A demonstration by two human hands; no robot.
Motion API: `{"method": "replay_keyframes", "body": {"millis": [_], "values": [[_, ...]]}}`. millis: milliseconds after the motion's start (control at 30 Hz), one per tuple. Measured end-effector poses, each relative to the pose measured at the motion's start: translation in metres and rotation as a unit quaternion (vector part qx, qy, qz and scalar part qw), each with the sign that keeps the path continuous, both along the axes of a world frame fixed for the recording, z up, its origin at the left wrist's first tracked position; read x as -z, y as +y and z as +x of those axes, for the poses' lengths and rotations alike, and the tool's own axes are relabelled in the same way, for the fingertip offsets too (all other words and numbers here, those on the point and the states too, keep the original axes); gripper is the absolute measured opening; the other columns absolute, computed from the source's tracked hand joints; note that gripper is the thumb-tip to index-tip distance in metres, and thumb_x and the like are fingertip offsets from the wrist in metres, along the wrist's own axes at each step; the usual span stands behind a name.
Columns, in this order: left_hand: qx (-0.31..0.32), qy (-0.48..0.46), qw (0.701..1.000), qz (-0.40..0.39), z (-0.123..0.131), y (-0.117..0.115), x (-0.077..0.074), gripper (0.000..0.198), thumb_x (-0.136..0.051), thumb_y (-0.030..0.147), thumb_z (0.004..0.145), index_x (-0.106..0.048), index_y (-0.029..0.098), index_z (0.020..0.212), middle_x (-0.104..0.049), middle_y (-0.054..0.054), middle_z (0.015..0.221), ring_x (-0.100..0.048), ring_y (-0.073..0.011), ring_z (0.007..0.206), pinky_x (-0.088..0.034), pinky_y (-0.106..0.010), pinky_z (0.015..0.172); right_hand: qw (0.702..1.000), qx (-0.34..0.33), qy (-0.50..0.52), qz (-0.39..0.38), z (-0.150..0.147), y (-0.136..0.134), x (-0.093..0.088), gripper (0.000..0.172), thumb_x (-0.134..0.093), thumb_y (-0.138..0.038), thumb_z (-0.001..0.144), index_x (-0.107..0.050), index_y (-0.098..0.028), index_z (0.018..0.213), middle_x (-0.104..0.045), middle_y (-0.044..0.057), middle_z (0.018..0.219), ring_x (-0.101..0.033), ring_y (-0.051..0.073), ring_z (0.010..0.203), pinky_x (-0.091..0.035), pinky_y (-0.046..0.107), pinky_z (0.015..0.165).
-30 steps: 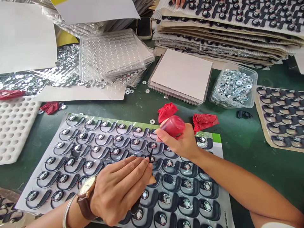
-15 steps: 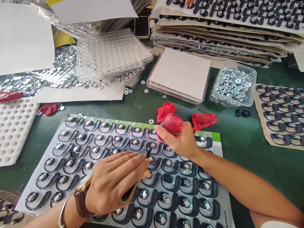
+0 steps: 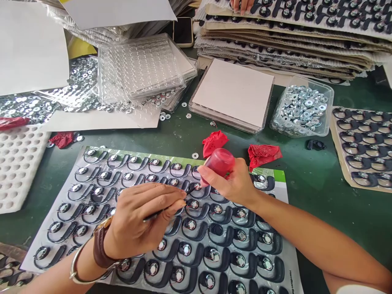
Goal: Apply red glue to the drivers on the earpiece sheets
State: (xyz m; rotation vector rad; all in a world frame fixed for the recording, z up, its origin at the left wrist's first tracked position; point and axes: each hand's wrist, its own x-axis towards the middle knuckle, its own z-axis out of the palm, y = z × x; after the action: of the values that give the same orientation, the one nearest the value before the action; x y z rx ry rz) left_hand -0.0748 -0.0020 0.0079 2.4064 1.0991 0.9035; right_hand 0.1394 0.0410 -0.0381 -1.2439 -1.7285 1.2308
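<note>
My left hand (image 3: 148, 214) is closed on thin black tweezers (image 3: 191, 189), the pointed end sticking out past the fingertips. My right hand (image 3: 237, 183) grips a red translucent squeeze bottle (image 3: 222, 161), held tilted with its lower end towards the tweezers' tip; its nozzle cannot be made out. Both tools meet over one of many black curved ear-hook housings (image 3: 200, 210), set in rows on a printed sheet (image 3: 286, 237). Most housings carry a round silver speaker disc (image 3: 191, 224) with fine red wires. One housing (image 3: 217, 230) in the middle shows a dark, bare round seat.
Two crumpled red wraps (image 3: 265, 155) lie behind the sheet. A clear tub (image 3: 329, 114) of metal washers stands at back right, beside a tray of housings (image 3: 346, 163). Stacked trays (image 3: 260, 67) rise behind. Clear plastic trays (image 3: 137, 69) and loose washers lie left. Another person's hand (image 3: 241, 6) shows at the top.
My left hand has moved slightly left and up and turned, so more of the tweezers' shaft shows. The right hand and bottle have barely moved. The other person's hand reaches further into view.
</note>
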Motion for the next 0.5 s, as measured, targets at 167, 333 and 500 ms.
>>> {"method": "replay_keyframes", "body": {"millis": [167, 333, 500], "values": [[-0.065, -0.037, 0.995, -0.068, -0.003, 0.005, 0.003, 0.009, -0.063, 0.010, 0.085, -0.070, 0.016, 0.086, -0.074, 0.001, 0.082, -0.070, -0.0090, 0.070, -0.057, -0.016, 0.066, 0.999, -0.037, 0.034, 0.004, -0.001, 0.000, 0.000, 0.033, -0.063, -0.048, 0.087, -0.067, -0.020, 0.072, -0.066, 0.000, 0.066, -0.059, 0.012, 0.061, -0.048, 0.026, 0.061], [-0.082, -0.041, 0.991, -0.095, -0.004, 0.007, 0.003, 0.009, -0.063, 0.010, 0.086, -0.070, 0.017, 0.086, -0.074, 0.002, 0.082, -0.070, -0.0089, 0.071, -0.057, -0.016, 0.068, 0.998, -0.034, 0.049, 0.011, -0.003, -0.001, 0.001, 0.029, -0.070, -0.047, 0.081, -0.067, -0.019, 0.074, -0.067, 0.000, 0.067, -0.059, 0.013, 0.061, -0.049, 0.027, 0.062], [-0.059, -0.034, 0.997, -0.048, -0.003, 0.006, 0.001, 0.009, -0.063, 0.010, 0.085, -0.070, 0.016, 0.086, -0.074, 0.000, 0.081, -0.070, -0.0088, 0.070, -0.056, -0.015, 0.067, 0.997, -0.032, 0.074, 0.007, 0.012, 0.006, -0.026, 0.035, -0.063, -0.052, 0.087, -0.064, -0.020, 0.073, -0.066, 0.001, 0.066, -0.058, 0.012, 0.057, -0.048, 0.027, 0.054]]}}
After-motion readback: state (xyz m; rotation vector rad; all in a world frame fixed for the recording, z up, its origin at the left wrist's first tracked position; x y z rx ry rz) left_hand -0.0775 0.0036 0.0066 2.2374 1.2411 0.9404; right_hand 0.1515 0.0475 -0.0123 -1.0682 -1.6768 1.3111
